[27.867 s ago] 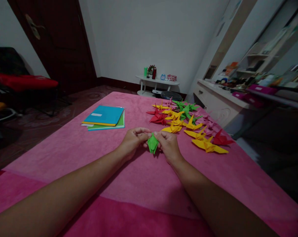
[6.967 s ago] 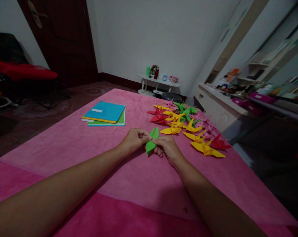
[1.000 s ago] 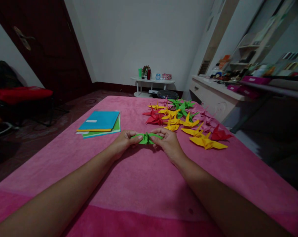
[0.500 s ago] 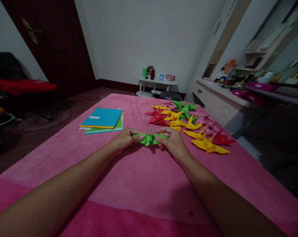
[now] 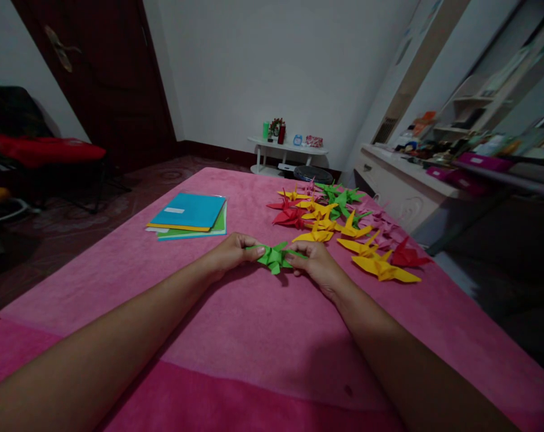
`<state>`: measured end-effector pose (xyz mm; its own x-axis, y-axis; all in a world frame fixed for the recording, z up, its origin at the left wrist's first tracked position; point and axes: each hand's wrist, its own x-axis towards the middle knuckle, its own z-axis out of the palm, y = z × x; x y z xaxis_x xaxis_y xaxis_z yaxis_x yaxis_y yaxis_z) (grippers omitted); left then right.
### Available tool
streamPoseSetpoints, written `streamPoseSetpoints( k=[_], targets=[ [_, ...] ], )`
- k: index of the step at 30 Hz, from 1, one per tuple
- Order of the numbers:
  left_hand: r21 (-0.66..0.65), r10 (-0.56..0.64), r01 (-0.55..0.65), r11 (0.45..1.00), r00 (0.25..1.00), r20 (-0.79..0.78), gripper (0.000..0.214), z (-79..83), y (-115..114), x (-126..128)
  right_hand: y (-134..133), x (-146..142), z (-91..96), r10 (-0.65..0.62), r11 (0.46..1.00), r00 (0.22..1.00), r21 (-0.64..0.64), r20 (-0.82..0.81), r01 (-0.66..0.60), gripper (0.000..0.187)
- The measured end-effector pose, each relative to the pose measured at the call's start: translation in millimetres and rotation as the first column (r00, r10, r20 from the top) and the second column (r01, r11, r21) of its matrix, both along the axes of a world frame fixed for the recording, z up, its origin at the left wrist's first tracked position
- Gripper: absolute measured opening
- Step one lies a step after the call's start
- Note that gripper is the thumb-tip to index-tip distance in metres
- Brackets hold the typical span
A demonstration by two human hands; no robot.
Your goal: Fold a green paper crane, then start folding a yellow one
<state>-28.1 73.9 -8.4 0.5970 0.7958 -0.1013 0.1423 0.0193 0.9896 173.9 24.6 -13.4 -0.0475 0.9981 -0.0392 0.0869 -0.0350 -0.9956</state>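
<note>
A green paper crane (image 5: 274, 258) is held between my two hands, just above the pink cloth (image 5: 254, 324). My left hand (image 5: 233, 254) pinches its left wing between thumb and fingers. The right wing is gripped the same way by my right hand (image 5: 316, 261). Beyond and to the right lie several folded cranes: a yellow crane (image 5: 383, 267) nearest, a red crane (image 5: 408, 254) beside it, then more yellow ones, red ones, green cranes (image 5: 341, 198) and pink cranes (image 5: 380, 223).
A stack of coloured paper (image 5: 191, 213), blue on top, lies at the left of the cloth. Farther off are a white side table (image 5: 263, 144), a dresser (image 5: 398, 180) crowded with items at the right, and a chair with a red seat (image 5: 51, 151) by the door (image 5: 92, 78).
The green crane has tilted in my hands, so its body shows from another angle. My grip on both wings stays. The view has shifted slightly.
</note>
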Motion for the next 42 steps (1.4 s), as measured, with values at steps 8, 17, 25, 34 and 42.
streamPoseSetpoints(
  k=[8,17,25,34,42],
  targets=[
    [-0.108,-0.032,0.064,0.992,0.961,0.276,0.037,-9.0,0.7,0.4,-4.1,-4.0,5.1,0.045,0.997,0.927,-0.046,-0.373,-0.067,0.027],
    [-0.253,-0.023,0.184,0.950,0.848,0.529,0.033,-6.1,-14.9,8.7,-9.4,-15.6,3.9,0.074,0.997,0.816,0.020,-0.573,-0.077,0.025],
    [-0.331,0.043,0.192,0.924,0.807,0.589,0.032,-2.1,-24.5,16.3,-9.2,-16.6,2.0,0.046,0.999,0.827,0.020,-0.560,-0.042,0.025],
    [-0.012,0.082,-0.082,0.997,0.955,0.284,0.030,-5.1,-7.1,6.9,-8.3,-6.6,-0.9,0.001,0.985,0.993,0.169,-0.117,0.019,0.023],
    [0.001,0.102,-0.105,0.994,0.969,0.224,0.034,-5.6,-7.6,7.8,-10.8,-11.4,4.3,0.013,0.983,1.000,0.181,0.015,-0.015,0.026]
  ],
)
